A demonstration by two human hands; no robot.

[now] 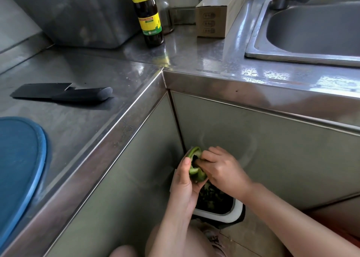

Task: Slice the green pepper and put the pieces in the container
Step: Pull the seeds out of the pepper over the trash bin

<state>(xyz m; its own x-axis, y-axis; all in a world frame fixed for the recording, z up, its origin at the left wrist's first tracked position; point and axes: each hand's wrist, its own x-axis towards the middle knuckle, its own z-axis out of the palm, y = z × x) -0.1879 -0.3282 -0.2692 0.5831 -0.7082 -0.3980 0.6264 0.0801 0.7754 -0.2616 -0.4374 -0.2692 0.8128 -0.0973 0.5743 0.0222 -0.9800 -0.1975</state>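
Observation:
Low in front of the cabinet corner, my left hand (184, 182) grips a cut-open green pepper (195, 172), thumb along its outer skin. The fingers of my right hand (220, 169) are curled into the pepper's hollow, pinching something inside that I cannot make out. Both hands hover over a white-rimmed bin (220, 211) on the floor holding dark green scraps. A black cleaver (64, 94) lies flat on the steel counter (81, 120) at the left, apart from both hands. A blue cutting board (19, 159) lies at the counter's left edge.
A dark sauce bottle (149, 17) with yellow label, a glass bottle (164, 13) and a cardboard box (216, 13) stand at the counter's back. A steel sink (311, 30) with a tap is at the upper right. Cabinet doors wall in the corner around the bin.

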